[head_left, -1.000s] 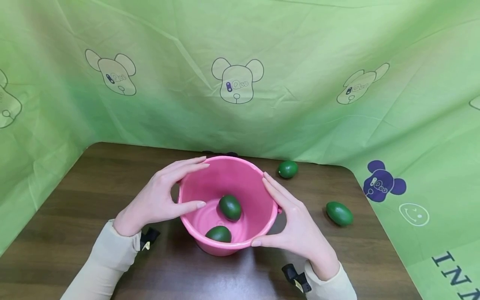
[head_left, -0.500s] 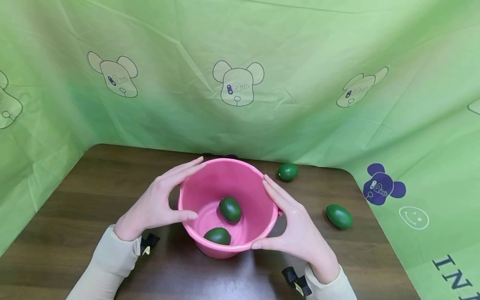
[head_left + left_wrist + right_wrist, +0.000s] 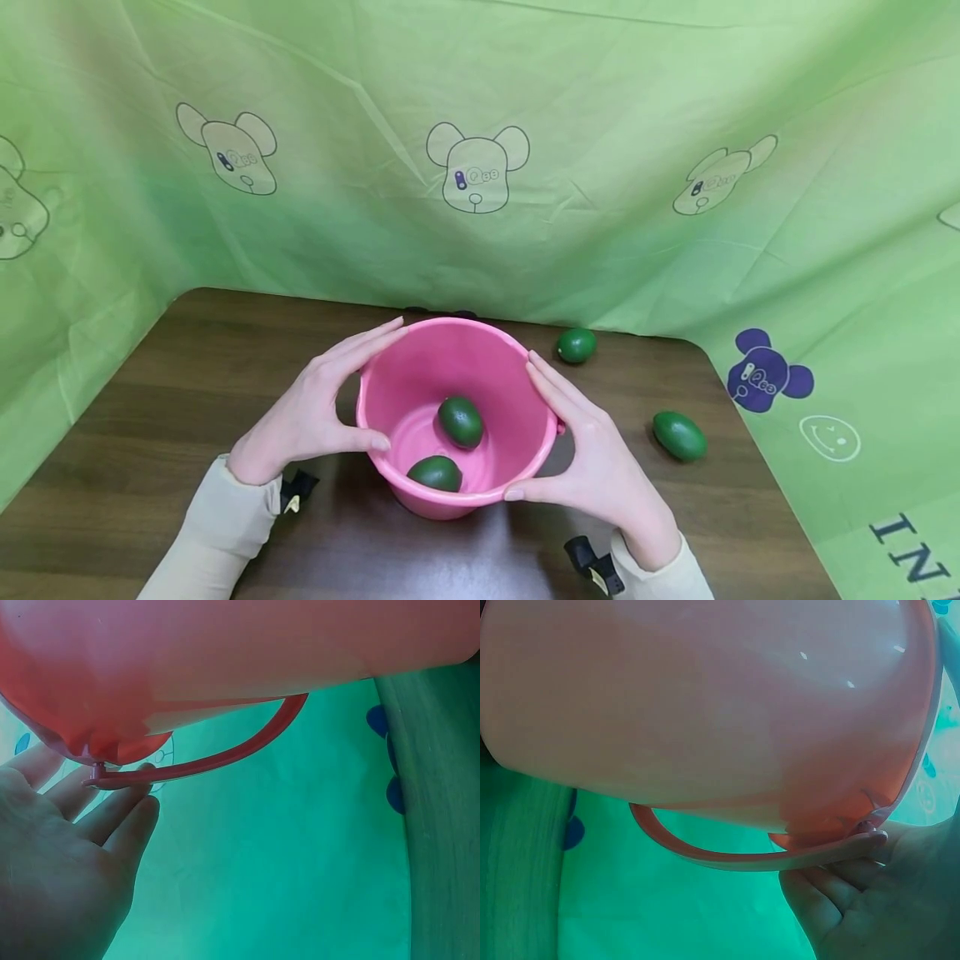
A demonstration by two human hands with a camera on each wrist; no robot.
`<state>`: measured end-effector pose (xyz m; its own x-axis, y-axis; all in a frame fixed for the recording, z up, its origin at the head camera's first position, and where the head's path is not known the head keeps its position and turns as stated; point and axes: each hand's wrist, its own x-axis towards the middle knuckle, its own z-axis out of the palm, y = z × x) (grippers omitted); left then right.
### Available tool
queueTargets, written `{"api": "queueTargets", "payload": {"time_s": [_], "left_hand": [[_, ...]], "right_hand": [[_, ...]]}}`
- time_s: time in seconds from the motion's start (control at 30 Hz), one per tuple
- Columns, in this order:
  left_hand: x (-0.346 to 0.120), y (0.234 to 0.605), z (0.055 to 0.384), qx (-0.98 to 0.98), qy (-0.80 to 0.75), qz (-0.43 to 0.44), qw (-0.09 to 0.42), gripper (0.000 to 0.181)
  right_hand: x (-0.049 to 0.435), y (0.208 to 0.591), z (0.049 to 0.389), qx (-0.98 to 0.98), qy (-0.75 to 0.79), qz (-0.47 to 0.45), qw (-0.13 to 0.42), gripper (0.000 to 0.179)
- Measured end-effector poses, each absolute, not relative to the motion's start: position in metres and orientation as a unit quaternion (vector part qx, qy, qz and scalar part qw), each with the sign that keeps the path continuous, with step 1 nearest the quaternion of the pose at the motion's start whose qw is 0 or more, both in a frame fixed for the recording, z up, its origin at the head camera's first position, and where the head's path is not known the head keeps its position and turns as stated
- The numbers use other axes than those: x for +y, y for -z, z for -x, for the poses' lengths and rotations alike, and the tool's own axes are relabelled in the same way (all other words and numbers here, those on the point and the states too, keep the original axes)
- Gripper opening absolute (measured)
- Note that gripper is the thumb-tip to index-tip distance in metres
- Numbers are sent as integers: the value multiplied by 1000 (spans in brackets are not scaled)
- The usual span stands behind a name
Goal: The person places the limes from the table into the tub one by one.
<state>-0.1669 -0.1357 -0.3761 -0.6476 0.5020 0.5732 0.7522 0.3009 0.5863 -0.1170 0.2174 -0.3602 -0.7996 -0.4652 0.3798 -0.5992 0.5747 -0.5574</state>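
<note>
A pink bucket (image 3: 450, 354) stands on the brown table between both hands, with two dark green, avocado-like fruits inside: one near the middle (image 3: 461, 422), one by the front wall (image 3: 435, 473). On its left side, my left hand (image 3: 315, 408) is spread around the rim, thumb lying over the rim's near left. My right hand (image 3: 592, 450) spans the opposite side, straight fingers along the rim and thumb tip at the front right. The left wrist view shows the lowered pink handle (image 3: 225, 759) beside the left fingers; the right wrist view shows right fingers under its other end.
Two brighter green oval fruits lie right of the bucket: one at the back (image 3: 576, 345), one farther right (image 3: 679, 435). A green printed cloth (image 3: 337, 225) hangs behind and beside the table (image 3: 225, 367).
My left thumb has drawn left from over the bucket's inside to its rim, and the left fingertips have shifted slightly left. The right hand keeps its place; the view has tilted slightly.
</note>
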Motion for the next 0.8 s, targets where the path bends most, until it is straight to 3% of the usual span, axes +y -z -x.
{"api": "queueTargets", "payload": {"time_s": [0.8], "left_hand": [[-131,369,150,-839,399,358,97,134]], "right_hand": [[220,355,115,-880,-355,-302,86,128]]}}
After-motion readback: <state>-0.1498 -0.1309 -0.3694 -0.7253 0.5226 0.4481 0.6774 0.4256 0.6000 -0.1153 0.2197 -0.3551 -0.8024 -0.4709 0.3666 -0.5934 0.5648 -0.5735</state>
